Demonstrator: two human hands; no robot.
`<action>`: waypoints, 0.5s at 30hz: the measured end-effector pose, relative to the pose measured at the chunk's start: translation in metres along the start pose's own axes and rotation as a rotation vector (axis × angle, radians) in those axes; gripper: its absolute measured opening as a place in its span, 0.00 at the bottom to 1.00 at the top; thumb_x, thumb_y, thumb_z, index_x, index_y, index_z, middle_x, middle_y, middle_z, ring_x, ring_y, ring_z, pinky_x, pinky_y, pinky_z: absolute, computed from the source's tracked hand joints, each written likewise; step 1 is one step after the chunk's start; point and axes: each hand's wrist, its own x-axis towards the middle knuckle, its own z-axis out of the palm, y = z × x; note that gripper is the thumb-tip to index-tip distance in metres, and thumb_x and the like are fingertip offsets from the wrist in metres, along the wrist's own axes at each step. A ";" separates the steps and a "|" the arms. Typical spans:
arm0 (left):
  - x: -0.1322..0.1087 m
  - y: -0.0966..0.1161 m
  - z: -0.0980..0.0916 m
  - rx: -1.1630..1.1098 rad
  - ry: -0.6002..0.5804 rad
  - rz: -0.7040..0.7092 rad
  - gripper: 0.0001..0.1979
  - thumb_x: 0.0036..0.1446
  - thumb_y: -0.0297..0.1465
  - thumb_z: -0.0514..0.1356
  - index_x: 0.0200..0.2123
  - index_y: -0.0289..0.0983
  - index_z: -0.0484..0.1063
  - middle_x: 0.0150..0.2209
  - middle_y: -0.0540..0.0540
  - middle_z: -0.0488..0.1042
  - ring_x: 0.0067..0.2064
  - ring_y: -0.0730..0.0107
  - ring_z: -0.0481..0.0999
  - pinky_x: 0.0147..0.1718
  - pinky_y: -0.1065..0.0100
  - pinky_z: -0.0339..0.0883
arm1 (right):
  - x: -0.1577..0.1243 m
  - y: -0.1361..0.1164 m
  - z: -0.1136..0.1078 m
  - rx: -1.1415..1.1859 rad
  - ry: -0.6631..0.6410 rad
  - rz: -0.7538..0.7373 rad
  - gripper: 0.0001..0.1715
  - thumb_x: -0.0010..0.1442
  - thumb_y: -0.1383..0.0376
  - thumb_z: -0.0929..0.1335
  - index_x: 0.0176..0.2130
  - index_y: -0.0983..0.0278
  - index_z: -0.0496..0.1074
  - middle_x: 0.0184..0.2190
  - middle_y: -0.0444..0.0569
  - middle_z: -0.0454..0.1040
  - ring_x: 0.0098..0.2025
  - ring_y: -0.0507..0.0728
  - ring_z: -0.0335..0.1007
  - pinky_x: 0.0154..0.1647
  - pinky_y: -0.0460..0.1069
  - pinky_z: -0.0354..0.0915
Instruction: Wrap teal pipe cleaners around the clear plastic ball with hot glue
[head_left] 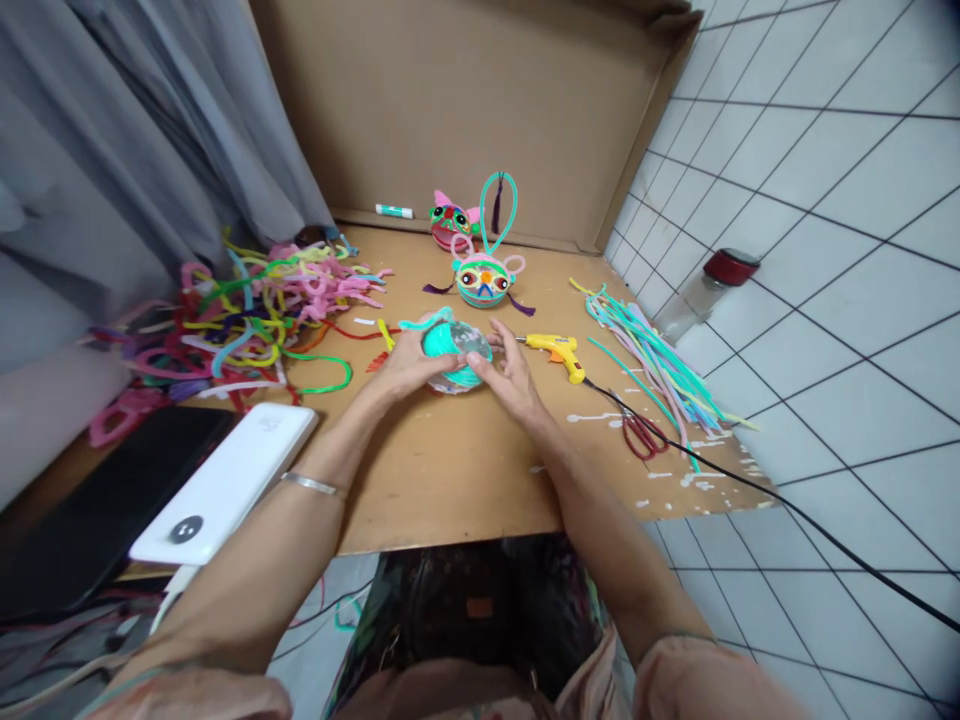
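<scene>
**Hands.** The left hand (409,365) and right hand (516,378) meet at the centre of the cardboard surface (450,480). Both grasp the teal disc (454,352), a round piece wound w/ teal pipe cleaner.
- Left fingers (421,345) are curled round the disc's left edge.
- Right fingers (504,345) are clamped on its right edge, thumb at the near side.
- The disc sits low over the surface. Whether it touches the surface cannot be told.
- A metal bangle (311,485) is on the left wrist.

**Surroundings.**
- Glue gun (559,352): yellow, just right of the right hand, nozzle pointing left. Its black cord (750,482) runs to the near right, off the surface.
- Scissors (641,435): red handles, near right, beside the cord.
- Strand bundle (652,360): mostly teal, right side, laid approx. straight.
- Mixed pile (255,310): bent pipe cleaners in assorted colours, far left.
- Owl figure (484,280): just beyond the disc. A pink figure (448,220) stands further back.
- Glue stick (394,211): lies at the far cardboard wall.
- Power bank (225,480): white, near left. A black tablet (97,510) lies left of it.
- Jar (709,285): red lid, on its side on the tiled floor, right of the surface.
</scene>
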 end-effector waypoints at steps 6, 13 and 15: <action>-0.003 0.002 0.001 0.000 -0.034 -0.014 0.35 0.38 0.43 0.64 0.52 0.36 0.68 0.47 0.44 0.74 0.48 0.57 0.74 0.48 0.59 0.72 | 0.000 0.002 0.000 -0.012 0.018 -0.003 0.49 0.53 0.44 0.72 0.66 0.60 0.58 0.59 0.59 0.68 0.59 0.63 0.68 0.61 0.61 0.64; -0.006 0.004 -0.001 -0.023 -0.043 -0.032 0.35 0.38 0.41 0.64 0.53 0.36 0.68 0.46 0.46 0.73 0.47 0.58 0.74 0.47 0.61 0.72 | 0.000 0.004 -0.002 -0.003 0.029 -0.022 0.48 0.52 0.44 0.72 0.65 0.57 0.59 0.56 0.56 0.70 0.56 0.63 0.69 0.58 0.60 0.65; -0.005 0.004 -0.002 -0.024 -0.047 -0.049 0.36 0.38 0.41 0.65 0.53 0.36 0.68 0.46 0.46 0.73 0.47 0.58 0.74 0.46 0.61 0.72 | 0.000 0.004 -0.003 0.005 0.026 -0.032 0.48 0.53 0.44 0.72 0.65 0.58 0.59 0.55 0.56 0.71 0.55 0.62 0.69 0.58 0.60 0.65</action>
